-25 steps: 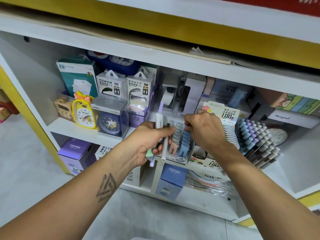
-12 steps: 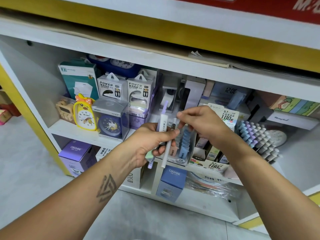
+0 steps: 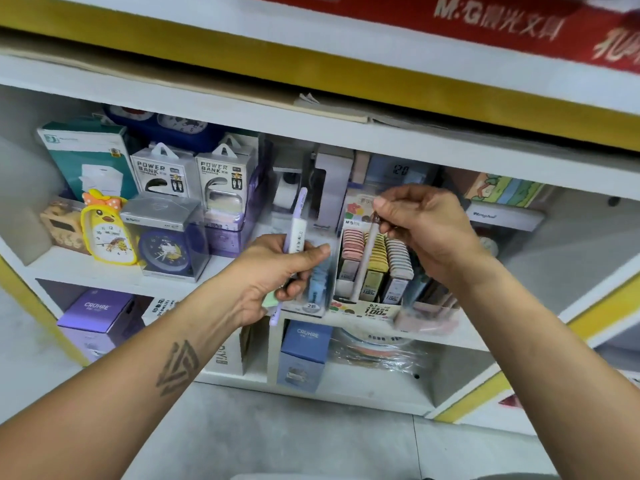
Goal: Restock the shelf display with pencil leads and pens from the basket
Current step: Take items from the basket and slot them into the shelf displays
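1. The white shelf (image 3: 104, 271) carries, at its left, a yellow duck clock (image 3: 105, 233) and a boxed blue clock (image 3: 166, 237).
2. Two power bank boxes (image 3: 194, 178) and a teal box (image 3: 90, 161) stand behind them.
3. A pencil lead display (image 3: 377, 268) stands at the front edge.
4. The lower shelf (image 3: 363, 386) holds purple boxes (image 3: 97, 313).

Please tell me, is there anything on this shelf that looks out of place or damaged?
Nothing looks damaged or spilled. One oddity: loose papers are wedged in the gap above the white shelf board, their edges sticking out. The lead boxes stand in tidy rows.
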A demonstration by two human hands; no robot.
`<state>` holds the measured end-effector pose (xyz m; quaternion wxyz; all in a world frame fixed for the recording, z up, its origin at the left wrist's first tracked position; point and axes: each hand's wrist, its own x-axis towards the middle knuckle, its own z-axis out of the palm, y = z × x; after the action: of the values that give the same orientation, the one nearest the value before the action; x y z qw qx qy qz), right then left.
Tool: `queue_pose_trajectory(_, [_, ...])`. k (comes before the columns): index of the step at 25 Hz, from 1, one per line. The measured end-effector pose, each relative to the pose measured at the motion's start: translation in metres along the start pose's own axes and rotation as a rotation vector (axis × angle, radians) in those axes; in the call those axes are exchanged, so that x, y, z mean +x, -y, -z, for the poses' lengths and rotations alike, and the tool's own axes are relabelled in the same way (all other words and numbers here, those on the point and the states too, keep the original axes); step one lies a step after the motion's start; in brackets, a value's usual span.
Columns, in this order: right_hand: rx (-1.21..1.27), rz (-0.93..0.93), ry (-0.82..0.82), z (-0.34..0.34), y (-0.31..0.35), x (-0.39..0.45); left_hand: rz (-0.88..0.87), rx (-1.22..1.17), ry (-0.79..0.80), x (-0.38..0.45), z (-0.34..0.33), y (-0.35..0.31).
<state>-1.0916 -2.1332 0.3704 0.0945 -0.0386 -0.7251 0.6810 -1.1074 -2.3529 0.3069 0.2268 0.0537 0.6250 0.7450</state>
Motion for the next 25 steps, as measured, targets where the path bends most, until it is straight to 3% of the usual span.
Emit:
queue_pose_trajectory(4, [-0.059, 0.172, -0.257, 0.066, 0.008, -0.029, 0.039, -0.077, 0.123, -0.001, -0.035, 0.0])
queue_pose_trajectory(7, [-0.192, 0.33, -0.34, 0.099, 0.01, -0.05, 0.073, -0.154, 0.219, -0.003, -0.062, 0.004])
queue_pose_trajectory(10, [-0.361, 0.383, -0.324, 0.111, 0.006, -0.06, 0.052, -0.106, 0.225, -0.005, -0.082, 0.013])
queue_pose_trajectory(15, [-0.639, 0.316, -0.185, 0.104, -0.013, -0.06, 0.056, -0.06, 0.272, -0.004, -0.099, 0.024])
queue_pose_trajectory(25, [-0.743, 0.269, -0.07, 0.091, -0.024, -0.059, 0.059, -0.043, 0.212, 0.001, -0.093, 0.027])
